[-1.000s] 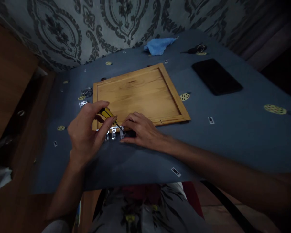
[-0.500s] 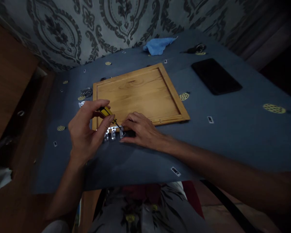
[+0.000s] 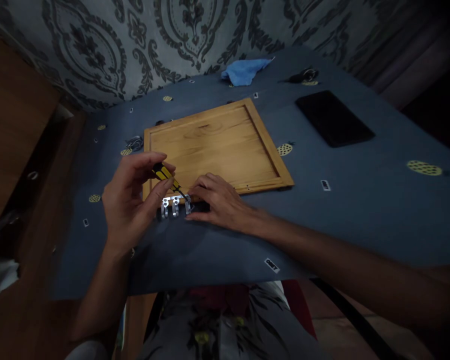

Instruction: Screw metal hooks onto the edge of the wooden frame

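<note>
My left hand is closed around the yellow and black handle of a screwdriver. Its shaft slants down to the right, and the tip meets the right end of a shiny metal hook strip. That strip lies along the near edge of a framed wooden panel, its hooks pointing toward me. My right hand pinches the strip's right end against the panel edge, thumb below and fingers above. Whether a screw sits under the tip is too small to tell.
A blue cloth lies at the back of the table. At the right are a black tablet-like slab and a small dark object. A little heap of metal pieces sits left of the panel.
My left hand has shifted slightly left, turning the screwdriver handle, and more of the left hooks shows. My right hand and the panel stay in place.
</note>
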